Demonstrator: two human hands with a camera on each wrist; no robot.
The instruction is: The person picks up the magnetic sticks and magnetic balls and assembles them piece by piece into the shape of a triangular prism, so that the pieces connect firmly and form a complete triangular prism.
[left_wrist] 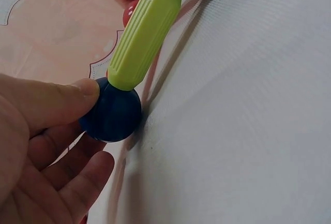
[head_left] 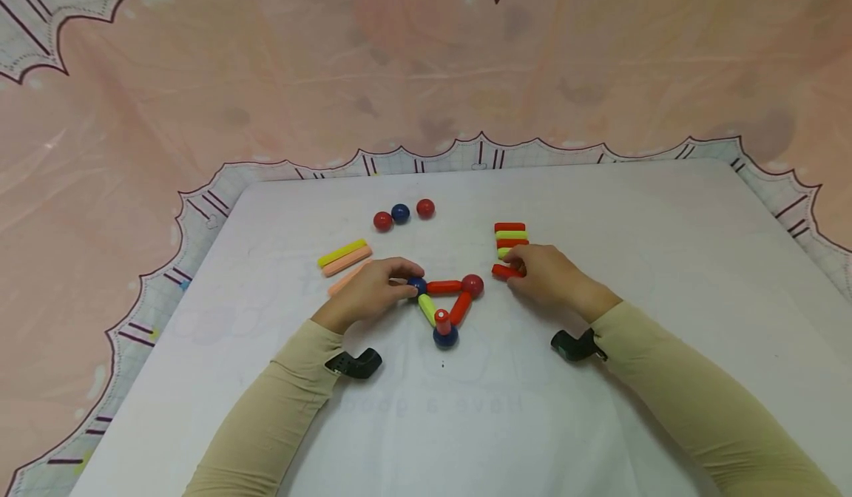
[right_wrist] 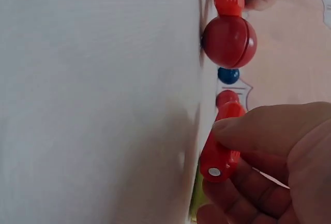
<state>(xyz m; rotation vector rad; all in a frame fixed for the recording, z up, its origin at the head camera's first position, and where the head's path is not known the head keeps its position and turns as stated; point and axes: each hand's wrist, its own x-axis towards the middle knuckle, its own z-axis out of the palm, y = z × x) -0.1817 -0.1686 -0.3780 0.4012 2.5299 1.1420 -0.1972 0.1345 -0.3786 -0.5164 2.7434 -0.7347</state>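
Triangle of rods and balls lies on the white surface, between the two hands. Corners: a left blue ball, a red ball and a near blue ball. Upright on the near blue ball stands a short red rod, which hides part of the joint behind it.

Left hand pinches the left blue ball between thumb and fingers; the head view shows only part of this ball. A light green rod joins the two blue balls, the upper one cut off by the top edge of the left wrist view.

Right hand pinches a loose red rod just right of the triangle. Thumb covers part of it; a pale disc shows on one end. Cannot tell whether this rod touches the surface.

Beyond the right hand: a row of red and green rods, the nearest partly hidden by the fingers. To the left: a yellow rod beside a peach rod, and a second peach rod partly covered by the left hand.

Farther back, three loose balls: red, blue, red. Both sleeves run out of frame. Faint lettering on the surface is too pale to read fully.
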